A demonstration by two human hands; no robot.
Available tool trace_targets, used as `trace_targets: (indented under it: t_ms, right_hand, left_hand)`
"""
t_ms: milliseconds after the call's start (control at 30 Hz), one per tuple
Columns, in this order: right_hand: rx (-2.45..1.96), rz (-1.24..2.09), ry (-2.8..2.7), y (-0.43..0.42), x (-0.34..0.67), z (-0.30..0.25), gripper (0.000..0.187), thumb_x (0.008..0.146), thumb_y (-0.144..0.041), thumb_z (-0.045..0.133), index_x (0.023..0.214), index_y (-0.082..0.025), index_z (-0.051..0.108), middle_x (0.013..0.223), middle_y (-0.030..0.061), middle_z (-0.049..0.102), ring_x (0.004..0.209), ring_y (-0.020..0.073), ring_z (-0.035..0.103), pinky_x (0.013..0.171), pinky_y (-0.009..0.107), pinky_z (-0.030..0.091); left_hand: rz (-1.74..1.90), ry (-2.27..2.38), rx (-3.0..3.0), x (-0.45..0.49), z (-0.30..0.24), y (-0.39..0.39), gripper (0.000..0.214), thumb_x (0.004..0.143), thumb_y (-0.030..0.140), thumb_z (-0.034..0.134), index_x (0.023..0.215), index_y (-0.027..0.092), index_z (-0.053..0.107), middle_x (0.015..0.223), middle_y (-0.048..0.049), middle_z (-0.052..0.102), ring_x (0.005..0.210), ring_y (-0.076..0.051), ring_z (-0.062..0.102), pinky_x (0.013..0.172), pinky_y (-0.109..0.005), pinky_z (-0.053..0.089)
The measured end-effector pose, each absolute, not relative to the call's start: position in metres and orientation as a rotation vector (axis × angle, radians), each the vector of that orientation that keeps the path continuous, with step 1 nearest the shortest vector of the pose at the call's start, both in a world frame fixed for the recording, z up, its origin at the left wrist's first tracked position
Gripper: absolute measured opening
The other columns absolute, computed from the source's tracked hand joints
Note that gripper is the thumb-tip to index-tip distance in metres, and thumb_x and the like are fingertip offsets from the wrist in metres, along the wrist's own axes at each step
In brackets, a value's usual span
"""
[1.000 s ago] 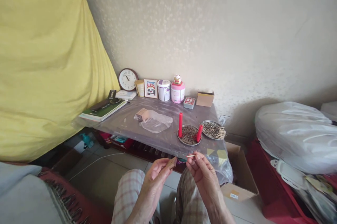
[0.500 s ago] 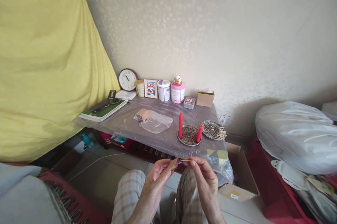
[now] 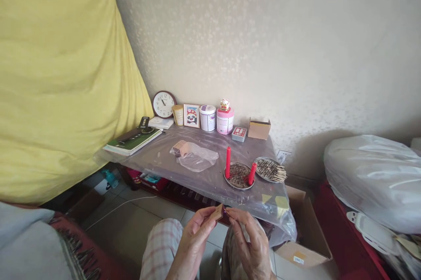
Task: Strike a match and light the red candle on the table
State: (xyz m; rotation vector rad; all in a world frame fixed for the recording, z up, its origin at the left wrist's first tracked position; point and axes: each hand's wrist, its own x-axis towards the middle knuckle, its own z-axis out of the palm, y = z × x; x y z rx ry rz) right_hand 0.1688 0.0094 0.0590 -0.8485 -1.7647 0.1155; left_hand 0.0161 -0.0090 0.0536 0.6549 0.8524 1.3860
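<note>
My left hand (image 3: pixel 194 232) holds a small brown matchbox (image 3: pixel 217 212) between thumb and fingers, over my lap. My right hand (image 3: pixel 247 240) pinches a thin matchstick (image 3: pixel 243 230), with its fingertips pressed against the end of the matchbox. Both hands are just in front of the near edge of a low table (image 3: pixel 171 161) covered in clear plastic. On it, a tall red candle (image 3: pixel 227 162) and a shorter red candle (image 3: pixel 251 173) stand on a round metal tray (image 3: pixel 237 176).
A second metal tray (image 3: pixel 268 169) holds several sticks. A plastic bag (image 3: pixel 197 157) lies mid-table. Clock (image 3: pixel 164 104), tins, picture and small boxes line the wall. Books (image 3: pixel 131 140) sit at the left. A cardboard box (image 3: pixel 305 236) and a bagged bundle (image 3: pixel 371 175) are on the right.
My right hand has brought the matchstick down and left, from held apart to pressed against the matchbox. The view has tilted up slightly.
</note>
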Motion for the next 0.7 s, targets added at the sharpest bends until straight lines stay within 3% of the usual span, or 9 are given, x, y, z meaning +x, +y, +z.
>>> trace_targets:
  t_ms: [533,700]
  right_hand:
    - [-0.896,0.022,-1.804,0.0108,0.1710,0.0595,0.017,0.100,-0.025,0.050,0.106,-0.023,0.065,0.090,0.0039,0.079,0.082,0.0134,0.077,0.077,0.017,0.061]
    - [-0.883,0.020,-1.811,0.0113,0.1716,0.0604,0.017,0.101,-0.024,0.049,0.106,-0.023,0.065,0.090,0.0042,0.079,0.082,0.0132,0.078,0.077,0.016,0.061]
  left_hand:
    - [1.370,0.890,0.625,0.0154,0.0496,-0.0089,0.026,0.074,0.036,0.077,0.097,0.022,0.076,0.104,-0.0074,0.079,0.104,-0.024,0.066,0.097,-0.037,0.046]
    - [1.350,0.879,0.631,0.0141,0.0481,-0.0082,0.029,0.073,0.039,0.079,0.098,0.026,0.075,0.108,-0.0065,0.079,0.110,-0.025,0.066,0.102,-0.038,0.045]
